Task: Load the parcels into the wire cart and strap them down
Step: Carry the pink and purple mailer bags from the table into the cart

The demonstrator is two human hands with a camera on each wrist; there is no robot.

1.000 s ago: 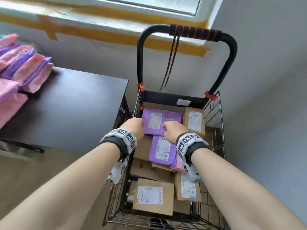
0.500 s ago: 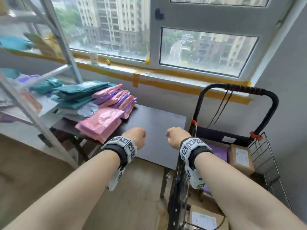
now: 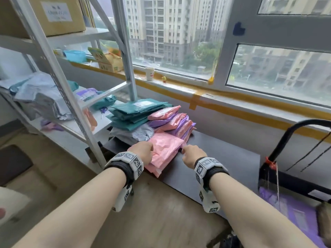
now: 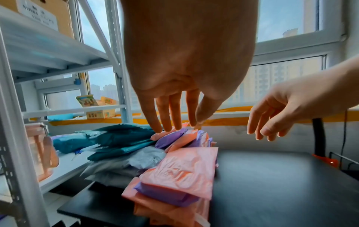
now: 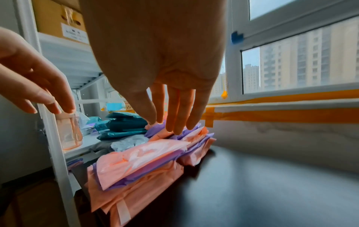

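A stack of pink and purple mailer parcels [image 3: 164,151] [image 4: 182,176] [image 5: 139,159] lies on the black table [image 3: 223,163]. Behind it lie more pink and purple mailers [image 3: 172,120], teal ones [image 3: 136,111] and grey ones [image 3: 132,133]. My left hand [image 3: 141,151] [image 4: 174,122] hovers over the near stack's left side, fingers straight, holding nothing. My right hand [image 3: 191,154] [image 5: 170,122] hangs by the stack's right edge, also with straight fingers and nothing in it. The wire cart [image 3: 286,167] stands at the right edge of the head view, with a purple parcel [image 3: 293,208] inside.
A white metal shelf rack [image 3: 59,83] stands left of the table, bearing a cardboard box [image 3: 44,13] and more bags. The window sill [image 3: 197,90] with orange tape runs behind, holding a paper cup [image 3: 149,73]. The table's right half [image 4: 281,184] is bare.
The view swung left from the cart to the table. Both hands left the parcels in the cart and now reach toward the pink stack, fingers spread.
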